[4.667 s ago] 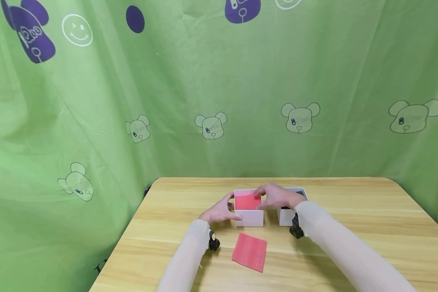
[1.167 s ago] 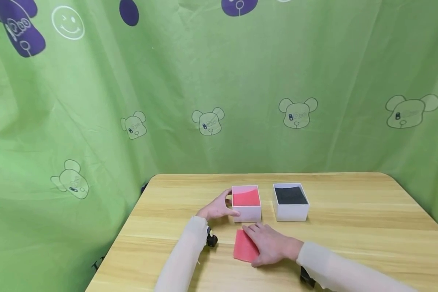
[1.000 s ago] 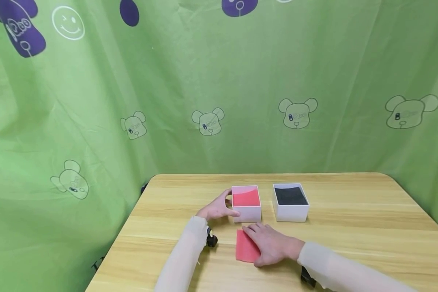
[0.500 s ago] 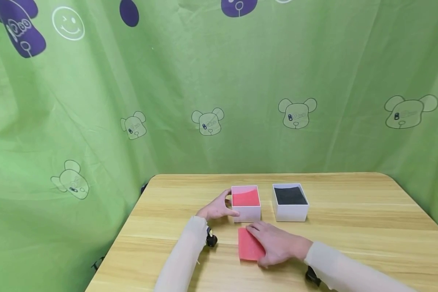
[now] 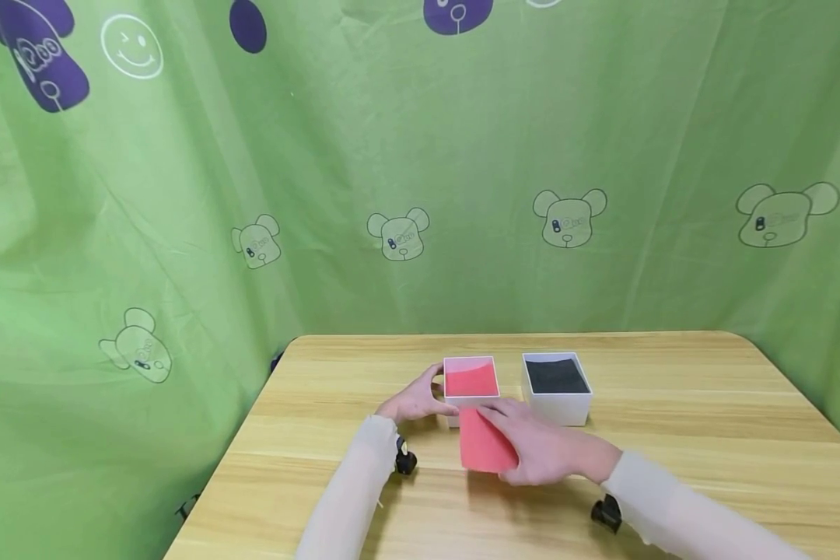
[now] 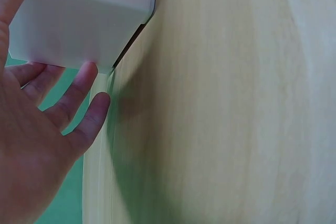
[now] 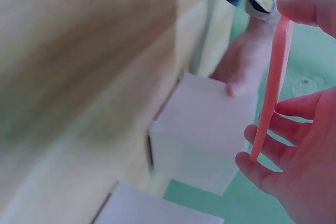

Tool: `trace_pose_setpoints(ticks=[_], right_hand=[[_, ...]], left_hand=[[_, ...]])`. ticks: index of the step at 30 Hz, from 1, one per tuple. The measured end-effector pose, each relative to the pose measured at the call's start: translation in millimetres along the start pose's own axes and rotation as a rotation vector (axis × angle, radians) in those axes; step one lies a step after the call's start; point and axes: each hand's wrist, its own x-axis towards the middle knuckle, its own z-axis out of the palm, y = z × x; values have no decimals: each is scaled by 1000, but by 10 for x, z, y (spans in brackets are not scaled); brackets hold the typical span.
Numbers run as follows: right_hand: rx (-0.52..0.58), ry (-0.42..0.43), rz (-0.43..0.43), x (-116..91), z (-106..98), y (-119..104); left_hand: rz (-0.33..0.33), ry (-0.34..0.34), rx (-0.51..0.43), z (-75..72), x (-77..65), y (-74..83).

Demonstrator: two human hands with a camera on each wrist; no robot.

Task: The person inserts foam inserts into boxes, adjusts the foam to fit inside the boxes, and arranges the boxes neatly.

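Note:
My left hand (image 5: 411,399) holds the left white box (image 5: 470,401) by its left side, thumb at the front and fingers toward the back. In the left wrist view the fingertips rest against a wall of that box (image 6: 79,35). Inside lies a red sheet (image 5: 471,380). My right hand (image 5: 542,445) pinches a square red cloth (image 5: 485,445) by its edges, thumb on one edge and fingers on the opposite one. The cloth hangs above the table, in front of the box, hiding part of the front wall. Seen edge-on in the right wrist view, the cloth (image 7: 272,87) looks thin and flat.
A second white box (image 5: 558,409) holding a black sheet (image 5: 556,376) stands to the right of the first, with a gap between them. Both stand on a wooden table (image 5: 686,435). Behind the table hangs a green curtain (image 5: 476,295) printed with bears.
My right hand has left the box, grasped the red cloth lying on the table, drawn it rightward, and raised it toward the left box. My left hand has stayed at that box.

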Motion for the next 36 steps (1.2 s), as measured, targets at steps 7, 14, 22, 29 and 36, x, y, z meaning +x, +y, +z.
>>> trace_pose_setpoints(ticks=[7, 14, 22, 29, 36], right_hand=[[-62, 85, -6, 79, -161, 117], [-63, 85, 14, 211, -251, 265], [-55, 44, 46, 409, -290, 380], [9, -9, 123, 594, -301, 468], [63, -36, 174, 719, -269, 562]], left_hand=[[-30, 1, 6, 4, 0, 11], [-23, 7, 0, 5, -10, 28], [-34, 8, 16, 1, -14, 29], [-32, 4, 28, -11, -19, 33], [-36, 7, 37, -9, -14, 11]])
